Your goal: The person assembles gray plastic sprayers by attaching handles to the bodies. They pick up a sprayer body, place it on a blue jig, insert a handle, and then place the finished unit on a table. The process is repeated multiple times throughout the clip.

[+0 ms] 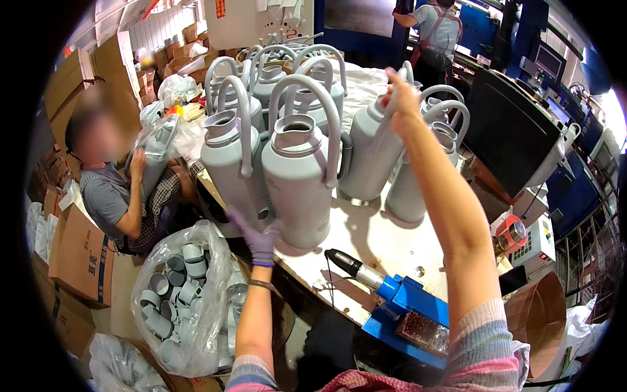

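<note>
From a grey arch-handled jug [295,186], seven o'clock: my purple-gloved left hand [258,243], fingers apart; two o'clock: my right hand [405,103], grip unclear.

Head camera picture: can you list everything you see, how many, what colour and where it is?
Jugs: at least eight, gray, on the table
Table: one, white, middle
Blue stand: one, blue, table's front edge
Tool: one, black and silver, at the blue stand
Cup-like parts: many, gray, in the big bag
Big bag: one, clear, lower left
Boxes: several, brown, left
Big screen: one, black, right
Seated person: one, gray top, left
Standing person: one, light top, back
Left hand: one, purple glove, by the front jug's base
Right hand: one, no glove, near a right-hand jug's top
</note>
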The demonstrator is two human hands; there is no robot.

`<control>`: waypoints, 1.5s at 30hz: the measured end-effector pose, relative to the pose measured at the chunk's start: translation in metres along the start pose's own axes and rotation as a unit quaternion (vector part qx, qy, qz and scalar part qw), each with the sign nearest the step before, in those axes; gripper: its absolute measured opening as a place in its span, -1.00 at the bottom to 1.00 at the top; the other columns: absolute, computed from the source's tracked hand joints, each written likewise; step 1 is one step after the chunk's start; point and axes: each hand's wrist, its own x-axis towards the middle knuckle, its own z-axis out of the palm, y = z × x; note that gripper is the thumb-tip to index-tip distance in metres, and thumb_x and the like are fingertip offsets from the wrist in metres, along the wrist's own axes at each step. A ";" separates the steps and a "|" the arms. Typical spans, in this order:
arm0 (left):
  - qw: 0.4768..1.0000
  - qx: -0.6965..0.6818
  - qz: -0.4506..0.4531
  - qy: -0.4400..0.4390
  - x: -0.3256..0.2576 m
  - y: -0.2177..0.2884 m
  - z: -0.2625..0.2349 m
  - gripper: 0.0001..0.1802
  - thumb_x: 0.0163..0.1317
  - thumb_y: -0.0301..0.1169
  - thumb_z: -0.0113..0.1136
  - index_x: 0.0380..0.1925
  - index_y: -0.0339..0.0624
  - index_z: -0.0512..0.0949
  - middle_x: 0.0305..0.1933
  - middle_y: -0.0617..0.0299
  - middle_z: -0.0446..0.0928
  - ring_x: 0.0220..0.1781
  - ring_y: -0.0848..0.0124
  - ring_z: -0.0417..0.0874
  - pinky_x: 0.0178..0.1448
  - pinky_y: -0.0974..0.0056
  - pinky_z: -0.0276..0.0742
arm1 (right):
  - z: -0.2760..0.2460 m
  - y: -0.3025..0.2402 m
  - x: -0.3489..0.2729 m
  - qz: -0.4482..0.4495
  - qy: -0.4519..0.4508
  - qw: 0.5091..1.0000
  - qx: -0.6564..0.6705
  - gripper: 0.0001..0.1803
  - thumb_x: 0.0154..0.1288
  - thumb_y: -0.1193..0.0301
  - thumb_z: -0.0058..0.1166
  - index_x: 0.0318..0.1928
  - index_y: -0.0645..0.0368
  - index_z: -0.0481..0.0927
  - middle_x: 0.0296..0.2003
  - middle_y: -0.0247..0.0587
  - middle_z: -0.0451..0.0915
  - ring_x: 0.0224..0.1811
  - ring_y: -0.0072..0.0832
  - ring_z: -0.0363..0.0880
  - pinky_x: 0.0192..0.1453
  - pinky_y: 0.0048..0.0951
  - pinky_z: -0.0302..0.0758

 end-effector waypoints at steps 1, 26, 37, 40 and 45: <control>0.995 0.078 0.025 -0.063 -0.013 0.012 0.003 0.42 -0.13 0.00 0.57 0.53 -0.22 -0.24 0.59 -0.18 -0.21 0.60 -0.02 -0.14 0.62 -0.05 -0.22 | -0.004 -0.024 -0.006 -0.058 -0.022 0.998 -0.019 -0.60 0.20 0.13 0.32 -0.41 0.13 0.41 -0.57 -0.32 0.42 -0.66 -0.59 0.35 -0.58 -0.50 0.33; 0.811 -0.375 -0.280 -0.352 -0.239 0.322 -0.206 -0.63 0.42 -0.28 0.07 -0.10 -0.46 0.56 -0.18 0.12 0.62 -0.17 0.47 0.59 -0.05 0.34 0.50 | -0.375 -0.234 -0.612 -0.124 0.058 0.888 -0.439 0.03 0.29 -0.34 -0.25 0.42 0.34 0.21 0.21 0.07 0.44 0.20 -0.19 0.44 0.35 -0.21 0.27; 0.661 0.131 0.216 -0.707 -0.282 0.271 0.011 -0.52 0.31 -0.20 0.13 0.18 -0.14 0.47 0.17 -0.11 0.52 0.29 0.01 0.47 0.42 0.06 0.32 | -0.529 -0.193 -0.792 -0.137 0.546 0.827 -0.010 -0.33 0.43 -0.12 -0.24 0.22 0.19 0.41 0.08 -0.14 0.51 0.11 -0.27 0.53 0.16 -0.18 0.52; 0.707 0.093 0.303 -0.633 -0.316 0.258 0.054 -0.45 0.31 -0.17 0.13 0.26 -0.12 0.41 0.22 -0.14 0.48 0.33 0.00 0.42 0.40 0.07 0.33 | -0.537 -0.186 -0.807 -0.158 0.573 0.804 0.007 -0.33 0.43 -0.12 -0.24 0.22 0.19 0.41 0.08 -0.14 0.51 0.12 -0.27 0.53 0.16 -0.18 0.52; 0.708 0.043 0.242 -0.662 -0.319 0.249 0.039 -0.57 0.22 -0.20 0.24 0.04 -0.16 0.59 -0.03 -0.11 0.61 0.11 -0.01 0.56 0.20 0.05 0.47 | -0.546 -0.179 -0.802 -0.160 0.581 0.798 0.014 -0.34 0.43 -0.11 -0.23 0.22 0.18 0.41 0.08 -0.14 0.51 0.12 -0.27 0.54 0.17 -0.17 0.52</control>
